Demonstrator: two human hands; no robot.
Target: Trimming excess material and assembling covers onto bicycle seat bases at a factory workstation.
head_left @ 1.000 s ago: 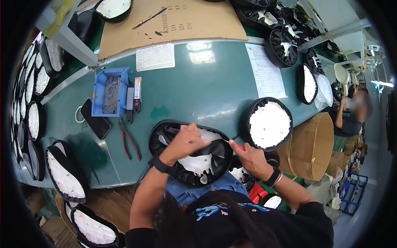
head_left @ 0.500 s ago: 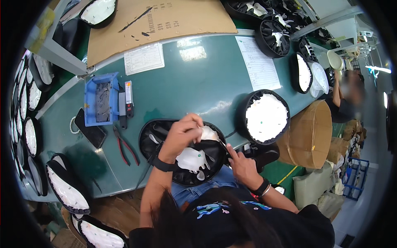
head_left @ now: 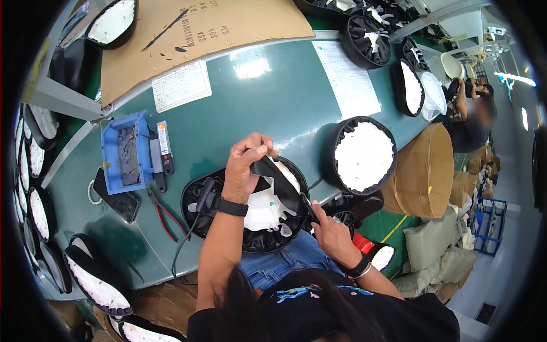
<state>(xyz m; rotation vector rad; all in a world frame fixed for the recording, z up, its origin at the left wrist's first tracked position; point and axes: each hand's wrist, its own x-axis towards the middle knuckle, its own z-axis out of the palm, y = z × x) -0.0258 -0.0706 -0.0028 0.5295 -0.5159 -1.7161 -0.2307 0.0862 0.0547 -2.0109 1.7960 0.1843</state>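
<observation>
Black-and-white padded piece [head_left: 262,212] sits beneath the left hand [head_left: 246,165], which pinches its raised black flap [head_left: 280,183], while the right hand [head_left: 333,236], just beside the piece, grips a slim tool [head_left: 311,209]

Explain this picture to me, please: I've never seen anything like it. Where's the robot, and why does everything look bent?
There is no robot here: these are a person's own bare hands. The camera sits on their head, looking down, and its very wide lens bends straight edges toward the rim.

The left hand grips a flap of black cover on a black, padded-looking piece with a white middle. The right hand holds a slim tool near that flap; exactly what tool is hard to tell.

On the green table are a blue bin holding dark strips, red-handled pliers, a black phone-like slab and a round, white-faced piece.
</observation>
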